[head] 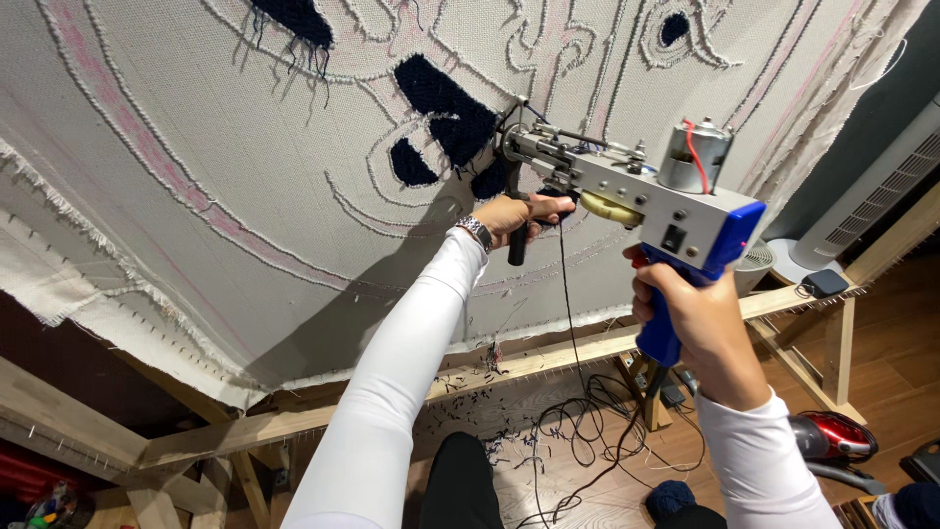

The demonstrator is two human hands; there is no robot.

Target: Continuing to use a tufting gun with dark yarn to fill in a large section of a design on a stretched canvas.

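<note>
A tufting gun [627,186] is held up against a big pale cloth [196,118] that is stretched on a wooden frame [548,358]. The right hand [690,313] is closed around the blue grip at the back of the gun. The left hand [514,216] is closed around the black front handle, close to the cloth. The tip of the gun is pressed into the cloth near the top middle, right beside a dark blue patch [446,108] that is already filled in. A thin dark yarn [568,313] hangs down from the gun toward the floor.

For this step to go well, the gun should be kept flat against the cloth and pushed in firmly, so that the tip does not skip. It should be moved slowly and in a straight line beside the blue patch, so that no gaps are left. The white stitched lines should be followed and not crossed. The yarn should be kept loose and free, because a tight or tangled yarn could be pulled back out. Both handles should be held tight.
</note>
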